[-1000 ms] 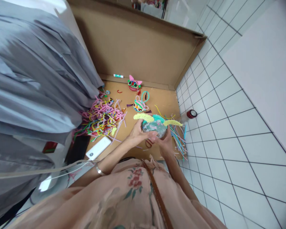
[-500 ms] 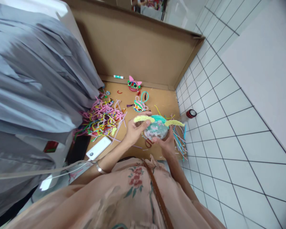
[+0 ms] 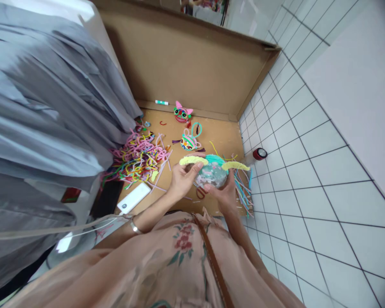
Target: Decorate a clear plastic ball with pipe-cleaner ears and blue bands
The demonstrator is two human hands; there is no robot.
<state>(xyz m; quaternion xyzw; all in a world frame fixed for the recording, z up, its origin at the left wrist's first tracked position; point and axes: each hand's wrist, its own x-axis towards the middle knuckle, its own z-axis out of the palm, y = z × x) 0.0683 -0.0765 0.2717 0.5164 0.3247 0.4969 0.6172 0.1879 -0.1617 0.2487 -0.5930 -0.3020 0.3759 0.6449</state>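
Between my two hands is a rounded craft ball (image 3: pixel 212 176), greyish and shiny, with turquoise pipe cleaner wound along its top. Two fuzzy yellow pipe-cleaner pieces stick out from it, one to the left (image 3: pixel 193 160) and one to the right (image 3: pixel 236 165). My left hand (image 3: pixel 181 180) is closed on the ball's left side, its thumb by the left yellow piece. My right hand (image 3: pixel 226 194) grips the right and lower side. Red-handled scissors (image 3: pixel 201 193) lie partly hidden below the ball. Beyond it rests a decorated pipe-cleaner animal head (image 3: pixel 188 142) with a turquoise loop.
A tangled heap of pipe cleaners (image 3: pixel 141 156) lies left, near a white device (image 3: pixel 134 198) with a cable. A pink-eared craft head (image 3: pixel 182 114) and a marker-like tube (image 3: pixel 161 102) sit by the cardboard wall (image 3: pixel 192 64). More pipe cleaners (image 3: pixel 244 196) and a red cylinder (image 3: pixel 259 153) are right.
The whole view has shifted slightly, with the background a little further right. My hands keep the same hold on the craft ball.
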